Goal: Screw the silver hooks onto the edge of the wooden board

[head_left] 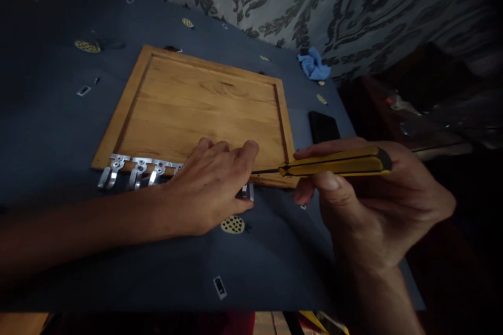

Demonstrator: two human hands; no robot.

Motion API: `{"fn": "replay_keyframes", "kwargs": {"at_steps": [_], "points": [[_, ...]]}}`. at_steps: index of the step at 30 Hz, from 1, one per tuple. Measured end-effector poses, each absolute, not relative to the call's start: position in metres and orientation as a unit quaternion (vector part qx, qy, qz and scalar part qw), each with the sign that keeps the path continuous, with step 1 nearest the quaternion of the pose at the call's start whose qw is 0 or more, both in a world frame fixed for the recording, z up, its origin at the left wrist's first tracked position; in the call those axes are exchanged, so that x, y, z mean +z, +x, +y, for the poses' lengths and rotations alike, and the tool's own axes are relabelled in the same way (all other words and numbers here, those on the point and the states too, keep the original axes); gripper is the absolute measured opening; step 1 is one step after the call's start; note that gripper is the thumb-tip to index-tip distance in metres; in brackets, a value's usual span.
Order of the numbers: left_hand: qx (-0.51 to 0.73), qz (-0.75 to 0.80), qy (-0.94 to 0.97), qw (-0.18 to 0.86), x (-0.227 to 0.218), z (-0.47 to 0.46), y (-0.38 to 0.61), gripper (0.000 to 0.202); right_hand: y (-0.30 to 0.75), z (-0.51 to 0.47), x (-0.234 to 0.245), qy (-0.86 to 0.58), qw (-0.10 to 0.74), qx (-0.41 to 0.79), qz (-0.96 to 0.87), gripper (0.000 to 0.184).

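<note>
A wooden board point(204, 104) with a raised rim lies on a dark blue cloth. A metal strip of hooks point(133, 170) runs along its near edge. My left hand point(212, 188) rests over the strip's right part, fingers together and pressing down on it. My right hand point(365, 193) grips a yellow and black screwdriver point(334, 163), held level, its thin shaft pointing left to the strip just beside my left fingertips.
A black phone point(323, 125) lies on the blue cloth point(55, 125) right of the board. A crumpled blue rag point(314, 65) sits at the far edge by the patterned wall. Dark furniture stands at the right, past the table's edge.
</note>
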State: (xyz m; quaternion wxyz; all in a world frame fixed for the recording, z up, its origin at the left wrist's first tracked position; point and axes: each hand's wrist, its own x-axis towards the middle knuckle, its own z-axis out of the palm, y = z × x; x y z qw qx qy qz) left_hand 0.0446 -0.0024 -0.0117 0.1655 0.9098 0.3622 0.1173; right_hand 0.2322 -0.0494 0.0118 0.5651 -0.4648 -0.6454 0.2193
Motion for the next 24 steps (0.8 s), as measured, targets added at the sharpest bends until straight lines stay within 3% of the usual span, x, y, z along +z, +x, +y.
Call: {"fn": "replay_keyframes", "kwargs": {"at_steps": [5,11,16,24], "points": [[0.103,0.367,0.909,0.169,-0.0096,-0.0018,0.0458,0.053,0.2282,-0.0498,0.0093,-0.472,0.576,0.246,-0.62,0.017],[0.115,0.363,0.909,0.169,-0.0106,-0.0029,0.0437,0.053,0.2332,-0.047,0.0066,-0.476,0.569,0.15,-0.654,0.028],[0.121,0.363,0.908,0.171,-0.0107,-0.0025,0.0434,0.05,0.2308,-0.0441,0.003,-0.457,0.573,0.058,-0.678,0.02],[0.106,0.364,0.908,0.179,-0.0065,-0.0025,0.0442,0.052,0.2297,-0.043,0.0046,-0.438,0.571,0.053,-0.692,0.019]]}}
